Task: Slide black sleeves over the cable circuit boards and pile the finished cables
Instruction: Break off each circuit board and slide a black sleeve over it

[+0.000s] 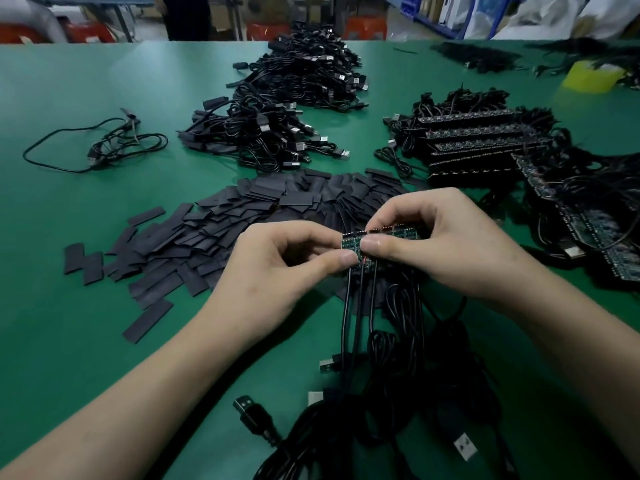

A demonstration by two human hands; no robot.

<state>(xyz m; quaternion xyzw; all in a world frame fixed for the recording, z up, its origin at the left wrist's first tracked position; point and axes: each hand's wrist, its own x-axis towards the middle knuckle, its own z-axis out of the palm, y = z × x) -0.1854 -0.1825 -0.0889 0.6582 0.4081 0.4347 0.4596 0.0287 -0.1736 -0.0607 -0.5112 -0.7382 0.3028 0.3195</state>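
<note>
My left hand (277,265) and my right hand (446,247) both pinch a joined strip of small green circuit boards (398,234) held just above the table. The left thumb and forefinger grip its left end, the right thumb presses beside them. Black cables (360,313) hang from the boards down to a tangle with USB plugs (464,446) near me. A spread of flat black sleeves (214,223) lies right behind my hands. Finished sleeved cables lie heaped (270,133) further back.
More board strips with cables are stacked at the right (485,147). A second long cable heap (311,71) runs to the far edge. A loose cable (104,147) lies at the left on the green mat (69,306). A yellow tape roll (592,77) sits far right.
</note>
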